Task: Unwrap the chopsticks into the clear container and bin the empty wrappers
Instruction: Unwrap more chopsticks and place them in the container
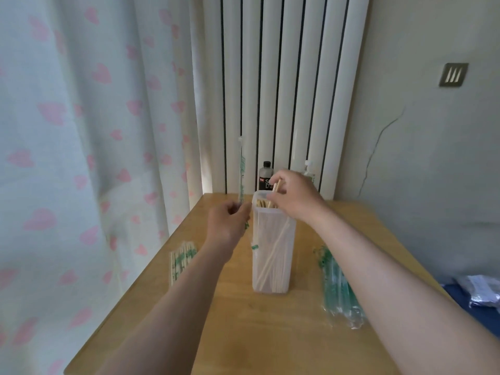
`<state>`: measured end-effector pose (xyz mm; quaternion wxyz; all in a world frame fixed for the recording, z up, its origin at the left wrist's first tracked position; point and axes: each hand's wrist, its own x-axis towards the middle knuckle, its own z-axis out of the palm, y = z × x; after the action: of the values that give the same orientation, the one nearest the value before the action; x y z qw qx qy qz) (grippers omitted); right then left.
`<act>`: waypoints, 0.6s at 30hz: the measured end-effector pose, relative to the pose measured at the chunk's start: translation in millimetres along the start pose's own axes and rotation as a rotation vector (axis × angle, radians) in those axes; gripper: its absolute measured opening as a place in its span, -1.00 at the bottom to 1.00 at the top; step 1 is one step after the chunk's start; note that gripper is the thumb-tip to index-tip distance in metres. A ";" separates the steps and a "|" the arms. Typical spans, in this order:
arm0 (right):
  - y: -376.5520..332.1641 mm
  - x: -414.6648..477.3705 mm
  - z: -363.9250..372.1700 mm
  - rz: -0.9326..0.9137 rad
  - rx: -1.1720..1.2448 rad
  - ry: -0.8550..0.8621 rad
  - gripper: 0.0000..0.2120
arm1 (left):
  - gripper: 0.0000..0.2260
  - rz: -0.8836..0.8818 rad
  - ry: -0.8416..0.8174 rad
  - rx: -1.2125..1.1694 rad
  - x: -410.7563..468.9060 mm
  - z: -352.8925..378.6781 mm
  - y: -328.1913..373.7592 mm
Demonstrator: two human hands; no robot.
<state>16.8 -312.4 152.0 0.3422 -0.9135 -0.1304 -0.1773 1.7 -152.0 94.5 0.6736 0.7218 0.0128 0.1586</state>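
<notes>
Lowering a chopstick pair [276, 188] pinched in our right hand [290, 197] over the clear container [273, 255], we risk catching its rim. Left of it, our left hand [230, 220] grips an empty wrapper [240, 180], which may tip the container.

Both forearms are bare with no sleeves in view, and the left hand [228, 221] and right hand [293, 197] show no rings, watch or gloves.
</notes>
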 end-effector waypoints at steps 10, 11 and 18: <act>-7.8 2.2 11.9 -0.037 -0.401 -0.358 -0.54 | -0.71 -0.011 0.007 -0.052 7.6 5.5 -0.6; -9.1 0.5 13.0 -0.049 -0.429 -0.347 -0.54 | -0.70 -0.012 0.008 -0.054 8.0 5.5 -0.4; 4.1 1.7 13.0 -0.022 -0.100 -0.142 -0.54 | -0.72 0.033 0.000 -0.070 0.9 4.6 7.9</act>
<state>22.9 -306.5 141.2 0.2842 -0.9382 -0.1552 -0.1221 2.1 -157.0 102.2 0.6955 0.6980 -0.0047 0.1703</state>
